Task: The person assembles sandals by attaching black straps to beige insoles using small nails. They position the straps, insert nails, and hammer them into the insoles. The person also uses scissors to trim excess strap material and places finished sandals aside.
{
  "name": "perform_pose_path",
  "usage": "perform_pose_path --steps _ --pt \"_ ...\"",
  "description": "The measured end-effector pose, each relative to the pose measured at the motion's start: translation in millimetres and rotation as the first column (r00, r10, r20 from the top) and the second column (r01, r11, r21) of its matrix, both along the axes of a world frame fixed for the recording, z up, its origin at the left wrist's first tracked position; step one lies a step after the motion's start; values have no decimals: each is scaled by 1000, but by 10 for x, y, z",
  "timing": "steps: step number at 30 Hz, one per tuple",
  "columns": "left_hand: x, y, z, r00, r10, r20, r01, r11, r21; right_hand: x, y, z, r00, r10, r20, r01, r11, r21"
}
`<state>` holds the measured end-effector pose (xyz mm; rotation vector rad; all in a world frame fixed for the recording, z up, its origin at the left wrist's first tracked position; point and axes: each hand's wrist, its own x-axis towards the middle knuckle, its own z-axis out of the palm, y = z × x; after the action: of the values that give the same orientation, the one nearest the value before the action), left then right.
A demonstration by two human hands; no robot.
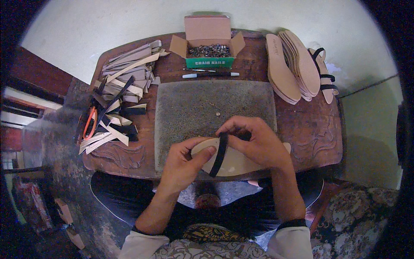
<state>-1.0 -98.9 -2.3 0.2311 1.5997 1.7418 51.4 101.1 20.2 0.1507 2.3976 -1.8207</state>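
Observation:
A beige sandal sole (241, 165) lies crosswise between my hands at the near edge of a grey speckled slab (185, 108). One black strap (219, 157) crosses over the sole near its left end. My left hand (184, 159) grips that end, thumb pressed on top and fingers underneath. With thumb and forefinger, my right hand (252, 140) pinches the strap's far end at the sole's far edge. A small round metal nail (217, 114) rests on the slab beyond my hands.
An open cardboard box of nails (209, 51) stands at the back, a pen (210, 75) before it. Strips of material (129, 73) and orange-handled pliers (89, 123) lie left. Stacked soles (297, 64) and a black-strapped sandal (326, 77) occupy the back right of the wooden table (308, 129).

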Motion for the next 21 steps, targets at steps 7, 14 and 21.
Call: perform_pose_path --steps 7,14,21 --pt "-90 -68 13 978 -162 -133 149 984 -102 12 -50 48 999 15 -40 -15 1000 4" --pt "-126 -119 67 975 -120 -187 107 991 -77 -19 -89 85 988 18 -153 -3 995 96" --pt "-244 -189 129 993 -13 -115 3 997 -82 -355 146 124 957 -105 -271 241 806 540"
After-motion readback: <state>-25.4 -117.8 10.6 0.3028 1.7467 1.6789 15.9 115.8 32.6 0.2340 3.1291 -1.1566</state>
